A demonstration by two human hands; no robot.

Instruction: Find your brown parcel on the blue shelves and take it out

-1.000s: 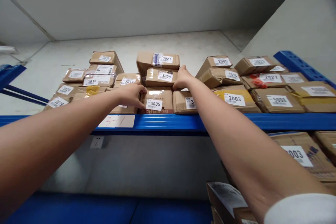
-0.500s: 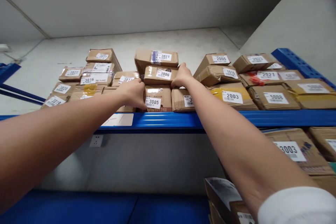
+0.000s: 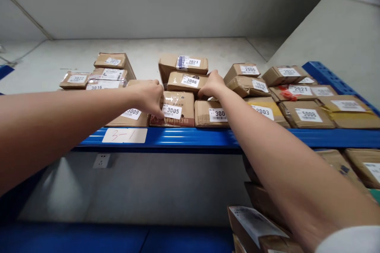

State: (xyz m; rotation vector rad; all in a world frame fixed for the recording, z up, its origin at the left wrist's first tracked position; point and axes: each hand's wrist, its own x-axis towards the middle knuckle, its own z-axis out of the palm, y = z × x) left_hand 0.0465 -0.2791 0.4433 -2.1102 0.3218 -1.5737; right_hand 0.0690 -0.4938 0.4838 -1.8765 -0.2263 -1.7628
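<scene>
Both my arms reach up to cardboard boxes on a blue shelf. My left hand (image 3: 151,97) is curled at the upper left of the cardboard box 3005 (image 3: 185,104), its thumb against the front face; its other fingertips are partly hidden. On top of that box lies the cardboard box 3006 (image 3: 176,81), slightly tilted, and above it the cardboard box 3021 (image 3: 169,63). My right hand (image 3: 212,85) grips the right end of box 3006, fingers high and thumb low. Beneath my right hand sits another labelled box (image 3: 203,112). My left forearm covers part of the boxes at left.
The blue shelf beam (image 3: 178,137) carries a white tag reading 3-1 (image 3: 124,135). More stacked boxes stand left, such as box 3017 (image 3: 102,60), and right, such as box 5008 (image 3: 289,112). Lower right, more boxes (image 3: 245,225) are stacked. A socket (image 3: 101,161) is on the wall.
Boxes 3006 and 3021 have shifted a little right relative to box 3005, and 3006 tilts more. More of box 3005's left side shows beside my left hand. The view has shifted slightly.
</scene>
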